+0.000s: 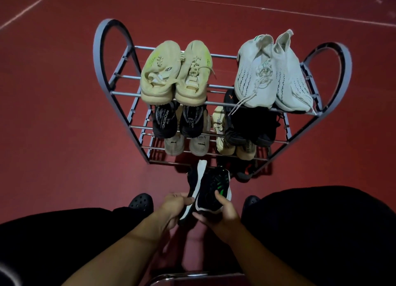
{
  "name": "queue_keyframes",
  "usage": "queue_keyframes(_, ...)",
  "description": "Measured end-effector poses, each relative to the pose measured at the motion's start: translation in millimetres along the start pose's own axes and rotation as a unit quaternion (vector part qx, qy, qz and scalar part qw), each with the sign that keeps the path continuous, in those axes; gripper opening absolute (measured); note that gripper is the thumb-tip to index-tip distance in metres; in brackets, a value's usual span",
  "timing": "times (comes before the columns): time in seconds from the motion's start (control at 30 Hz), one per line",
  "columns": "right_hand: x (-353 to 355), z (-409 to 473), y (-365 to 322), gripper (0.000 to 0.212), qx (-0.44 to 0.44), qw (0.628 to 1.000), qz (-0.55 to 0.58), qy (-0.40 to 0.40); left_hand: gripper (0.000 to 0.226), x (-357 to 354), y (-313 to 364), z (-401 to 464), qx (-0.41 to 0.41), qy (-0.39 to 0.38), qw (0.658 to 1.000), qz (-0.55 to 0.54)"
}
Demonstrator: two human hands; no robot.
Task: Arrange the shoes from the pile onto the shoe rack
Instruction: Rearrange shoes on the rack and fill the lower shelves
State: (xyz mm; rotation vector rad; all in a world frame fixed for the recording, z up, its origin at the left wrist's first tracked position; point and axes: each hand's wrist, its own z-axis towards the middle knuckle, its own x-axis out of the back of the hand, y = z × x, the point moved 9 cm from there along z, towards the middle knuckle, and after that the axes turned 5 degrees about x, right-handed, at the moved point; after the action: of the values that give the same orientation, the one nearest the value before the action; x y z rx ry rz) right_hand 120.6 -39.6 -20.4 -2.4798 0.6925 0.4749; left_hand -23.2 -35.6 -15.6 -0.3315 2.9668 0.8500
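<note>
A grey metal shoe rack (120,93) with arched ends stands on the red floor ahead of me. Its top shelf carries a cream pair (175,71) on the left and a white knit pair (272,73) on the right. Black pairs (177,120) fill the middle shelf, beige pairs (186,145) the one below. Low in front of the rack I hold a pair of black sneakers with white soles and green marks (211,189). My left hand (173,206) grips the left shoe, turned on its side. My right hand (220,215) grips the right shoe.
A black shoe with a red mark (244,170) lies at the rack's bottom right. My feet in black clogs (141,202) flank the held shoes, with my knees in dark trousers either side. A metal chair edge (171,277) shows at the bottom.
</note>
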Motion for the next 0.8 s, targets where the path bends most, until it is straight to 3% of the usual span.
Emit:
queue_keyframes(0.13,-3.6,-3.3,-6.9,0.034,0.010,0.999,-0.030,-0.024,0.024,-2.5,-3.1,1.8,0.014,-0.040,0.999,-0.027)
queue_keyframes(0.27,-3.5,-1.9,-9.9,0.039,0.017,0.997,-0.068,-0.042,0.053,-6.0,-4.5,7.3,0.028,-0.093,0.994,-0.054)
queue_keyframes(0.37,-3.6,-3.2,-6.6,0.045,0.015,0.994,-0.096,-0.050,0.039,-7.7,-6.2,1.5,0.052,-0.100,0.992,-0.054)
queue_keyframes(0.47,-8.2,-5.9,-6.1,0.048,0.021,0.991,-0.115,-0.064,0.028,0.5,-5.6,-1.0,0.058,-0.037,0.997,-0.022)
queue_keyframes(0.67,-18.4,-14.5,-4.2,0.054,0.055,0.976,-0.177,-0.118,0.078,-2.2,3.4,4.9,0.008,-0.003,0.994,0.108)
queue_keyframes(0.8,-18.0,-14.7,0.1,0.055,0.060,0.970,-0.198,-0.129,0.069,0.2,3.2,1.7,-0.013,0.070,0.986,0.150)
